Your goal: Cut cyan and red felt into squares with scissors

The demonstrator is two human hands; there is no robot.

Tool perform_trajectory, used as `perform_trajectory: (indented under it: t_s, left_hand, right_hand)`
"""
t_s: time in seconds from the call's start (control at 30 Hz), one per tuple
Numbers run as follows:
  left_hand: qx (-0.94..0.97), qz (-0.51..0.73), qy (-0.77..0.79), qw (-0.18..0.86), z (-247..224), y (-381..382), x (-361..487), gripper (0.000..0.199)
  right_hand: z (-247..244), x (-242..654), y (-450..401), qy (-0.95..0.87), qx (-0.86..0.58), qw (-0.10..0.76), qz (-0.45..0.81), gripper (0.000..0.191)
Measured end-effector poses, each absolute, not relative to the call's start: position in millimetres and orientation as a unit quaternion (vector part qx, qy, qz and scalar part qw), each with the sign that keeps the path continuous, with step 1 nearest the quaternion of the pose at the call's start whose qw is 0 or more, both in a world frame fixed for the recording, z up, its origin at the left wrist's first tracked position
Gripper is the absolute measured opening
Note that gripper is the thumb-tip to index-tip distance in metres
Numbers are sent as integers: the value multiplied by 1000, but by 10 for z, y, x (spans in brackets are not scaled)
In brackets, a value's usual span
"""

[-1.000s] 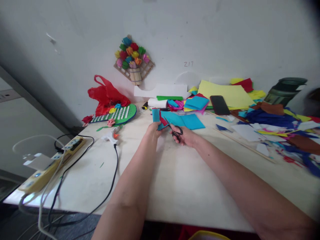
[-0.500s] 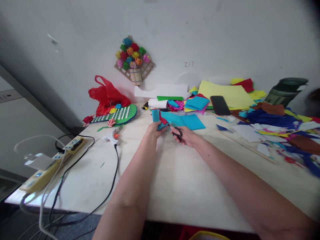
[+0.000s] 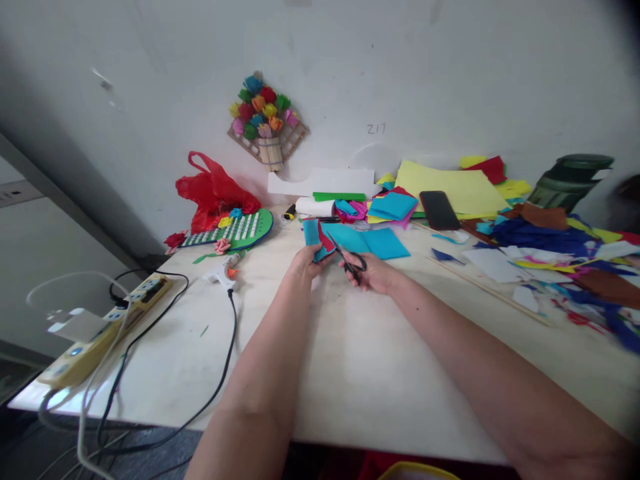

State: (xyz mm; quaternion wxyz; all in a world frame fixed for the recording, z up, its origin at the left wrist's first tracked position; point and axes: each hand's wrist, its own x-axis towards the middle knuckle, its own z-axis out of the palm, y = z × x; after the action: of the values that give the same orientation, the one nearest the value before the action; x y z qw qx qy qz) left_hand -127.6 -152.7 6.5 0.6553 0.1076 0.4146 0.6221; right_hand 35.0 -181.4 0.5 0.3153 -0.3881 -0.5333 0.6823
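From where I stand, the work in hand looks like cutting paper with scissors. The left hand (image 3: 306, 263) pinches the near edge of a piece of blue paper (image 3: 311, 232), and red paper (image 3: 326, 240) shows against it. The right hand (image 3: 373, 273) has its fingers closed around the handles of a pair of scissors (image 3: 352, 265), the blades slanting up and away toward the red. Whether the blades are biting into the paper or only lying over its edge, I can't tell from here.

Both papers are up in the left grip, over the middle of the surface (image 3: 370, 360), just in front of a blue sheet (image 3: 386, 244) lying there. A phone (image 3: 439, 211) and a heap of scraps (image 3: 540, 233) lie off to the right, and a glue gun (image 3: 218, 272) sits to the left, well apart from the scissors.

As I judge it, the next move calls for the left hand to keep the layers from slipping and turn them a little, while the right works the blades along the edge in short snips.

Half a second ago the blades are a short blur near the right fingers; now they stand out long and dark across the red. The hands hardly shift, and everything around them lies as it was.
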Motion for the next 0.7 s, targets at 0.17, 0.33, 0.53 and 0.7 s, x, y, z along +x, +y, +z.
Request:
perform_trajectory:
  t_s: [0.17, 0.33, 0.53, 0.7]
  left_hand:
    - [171, 614, 420, 647, 61, -1554, -1257, 22]
    - [179, 607, 427, 646, 47, -1565, -1234, 19]
    - [172, 611, 418, 650, 48, -1565, -1220, 16]
    - [176, 611, 415, 651, 69, -1590, -1201, 15]
  right_hand:
    - [8, 358, -1799, -541, -394, 315, 673, 41]
    - [-8, 341, -1791, -545, -395, 325, 664, 44]
    - [-48, 303, -1784, -547, -402, 342, 650, 46]
    - [-64, 284, -1787, -538, -406, 358, 646, 46]
